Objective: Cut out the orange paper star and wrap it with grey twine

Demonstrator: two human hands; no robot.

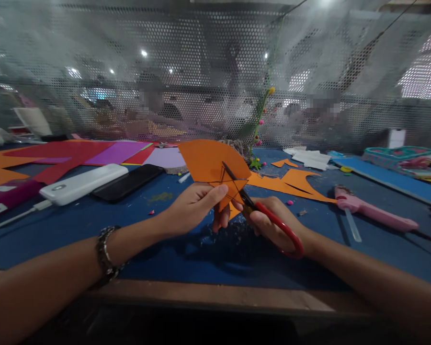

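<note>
Between the thumb and fingers of my left hand (197,206) is a piece of orange paper (210,155) with a curved outer edge and dark drawn lines near its narrow part. My right hand (273,220) is closed round the red handles of a pair of scissors (282,230). The scissors' dark blades lie across the lined part of the paper, just right of my left thumb. Part of the paper hangs below the blades, close to my right fingers. Both hands are raised a little over the blue tabletop (158,254).
Orange paper scraps (287,184) and a pink glue gun (377,213) lie to the right. A white power bank (84,184), a black phone (129,182) and coloured sheets (68,153) are on the left. A teal basket (398,153) stands far right, before a perforated metal screen (187,72).
</note>
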